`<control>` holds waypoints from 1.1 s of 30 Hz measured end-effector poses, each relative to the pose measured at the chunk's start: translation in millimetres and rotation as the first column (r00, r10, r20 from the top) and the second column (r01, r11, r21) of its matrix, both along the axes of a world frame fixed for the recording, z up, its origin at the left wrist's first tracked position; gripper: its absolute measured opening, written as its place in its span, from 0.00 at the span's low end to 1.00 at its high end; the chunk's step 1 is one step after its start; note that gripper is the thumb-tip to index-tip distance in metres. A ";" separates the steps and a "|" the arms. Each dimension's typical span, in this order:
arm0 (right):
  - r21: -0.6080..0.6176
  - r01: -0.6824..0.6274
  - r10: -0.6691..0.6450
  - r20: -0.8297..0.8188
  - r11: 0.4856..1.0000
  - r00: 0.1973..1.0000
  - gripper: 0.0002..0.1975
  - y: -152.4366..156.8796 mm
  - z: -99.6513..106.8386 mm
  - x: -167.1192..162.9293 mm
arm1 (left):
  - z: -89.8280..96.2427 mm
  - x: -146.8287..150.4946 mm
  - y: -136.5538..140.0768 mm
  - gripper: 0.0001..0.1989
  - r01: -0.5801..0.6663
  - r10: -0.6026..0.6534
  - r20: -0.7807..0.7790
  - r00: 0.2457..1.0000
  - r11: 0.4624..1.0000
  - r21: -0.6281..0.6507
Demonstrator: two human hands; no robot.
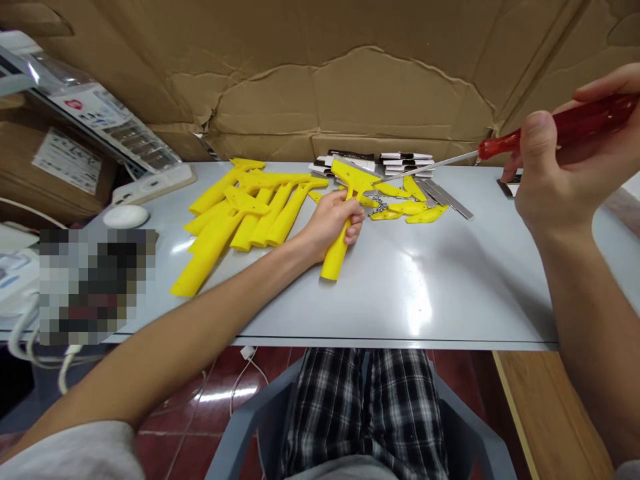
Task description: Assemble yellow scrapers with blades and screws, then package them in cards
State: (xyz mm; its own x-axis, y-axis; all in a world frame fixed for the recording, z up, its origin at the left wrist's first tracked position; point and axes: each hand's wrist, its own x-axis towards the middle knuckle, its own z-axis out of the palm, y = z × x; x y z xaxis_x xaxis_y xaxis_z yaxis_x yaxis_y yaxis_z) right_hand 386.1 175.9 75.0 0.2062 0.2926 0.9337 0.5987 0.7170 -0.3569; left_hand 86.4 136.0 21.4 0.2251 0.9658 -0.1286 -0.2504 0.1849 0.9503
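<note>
- The left hand (334, 227) is closed around the stem of a yellow T-shaped tool (336, 261), with the fingers curled over its right side.
- This tool stands out near the middle of the counter (390, 293), its wide head pointing far and its round grip end near.
- The right hand (565, 167), raised at the right, has its thumb and fingers wrapped around the red handle of a screwdriver (565, 127).
- The screwdriver's shaft slants left to the right end of the tool's head; whether the tip sits in a screw is too small to tell.
- Just right of the head lie small yellow pieces (426, 215), a cluster of screws (381, 205) and flat metal blades (453, 199).
- More yellow tools (207, 265) lie piled to the left.
- Black-and-white packs (407, 162) are stacked at the far edge, before the cardboard (350, 93).
</note>
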 end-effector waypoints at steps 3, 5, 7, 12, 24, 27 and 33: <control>0.158 -0.047 0.032 0.097 0.986 0.995 0.19 1.2 0.1 1.9 | 0.7 -0.7 -0.1 0.13 0.004 -0.004 0.007 1.000 1.000 0.003; 0.180 -0.039 0.018 0.118 0.983 0.993 0.17 4.5 0.2 6.8 | 1.0 -1.2 -0.3 0.14 0.004 -0.004 0.018 1.000 1.000 -0.005; 0.179 0.011 -0.029 0.099 0.984 0.995 0.18 9.0 0.0 12.3 | 1.0 -1.3 -0.7 0.14 0.005 -0.004 0.028 1.000 1.000 -0.016; 0.210 -0.047 0.024 0.110 0.977 0.994 0.18 10.8 0.6 10.6 | 1.2 -0.1 -1.3 0.14 0.015 -0.015 0.030 0.999 1.000 -0.008; 0.183 -0.056 0.024 0.169 0.982 0.985 0.16 5.0 0.9 9.7 | 1.0 0.0 -1.1 0.14 0.018 -0.018 0.024 1.000 1.000 0.000; 0.196 -0.066 0.033 0.169 0.978 0.985 0.15 5.3 0.7 8.7 | 2.4 0.8 -1.9 0.14 0.015 -0.015 0.016 1.000 1.000 0.003; 0.101 0.000 -0.007 0.071 0.995 0.997 0.13 0.4 -0.2 9.7 | 2.5 0.6 -1.9 0.13 0.016 -0.017 0.017 1.000 1.000 0.007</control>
State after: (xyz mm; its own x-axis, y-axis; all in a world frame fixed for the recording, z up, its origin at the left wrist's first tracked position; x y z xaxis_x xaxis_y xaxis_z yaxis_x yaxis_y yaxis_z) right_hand 395.7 176.3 74.8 0.1386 0.1957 0.9708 0.6226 0.7451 -0.2391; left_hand 87.1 134.1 23.9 0.2431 0.9628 -0.1178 -0.2633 0.1824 0.9473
